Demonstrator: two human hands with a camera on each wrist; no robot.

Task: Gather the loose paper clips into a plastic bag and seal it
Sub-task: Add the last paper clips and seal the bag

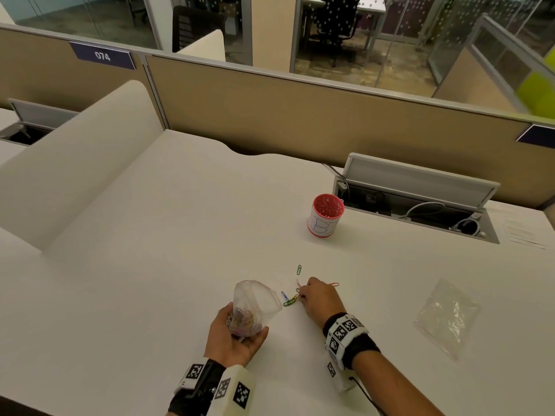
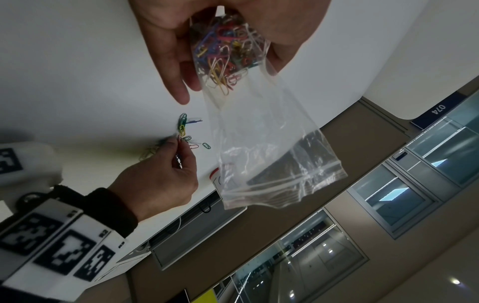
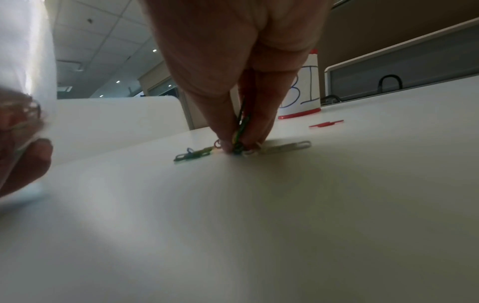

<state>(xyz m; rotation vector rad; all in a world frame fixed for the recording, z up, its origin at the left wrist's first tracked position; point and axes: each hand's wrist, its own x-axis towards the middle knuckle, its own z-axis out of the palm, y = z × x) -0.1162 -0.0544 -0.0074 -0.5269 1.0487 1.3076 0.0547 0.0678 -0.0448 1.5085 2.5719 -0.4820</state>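
A clear zip bag with several coloured paper clips in its bottom is cupped in my left hand, its mouth open and tilted up toward the right. Loose clips lie on the white desk just right of the bag, with a green clip a little farther back. My right hand is down on the desk, fingertips pinching a few clips upright. More loose clips lie flat beside the fingertips.
A red-rimmed white cup holding clips stands behind the pile. A second empty clear bag lies flat at the right. An open cable tray with wires runs along the desk's back right. A cream divider bounds the left.
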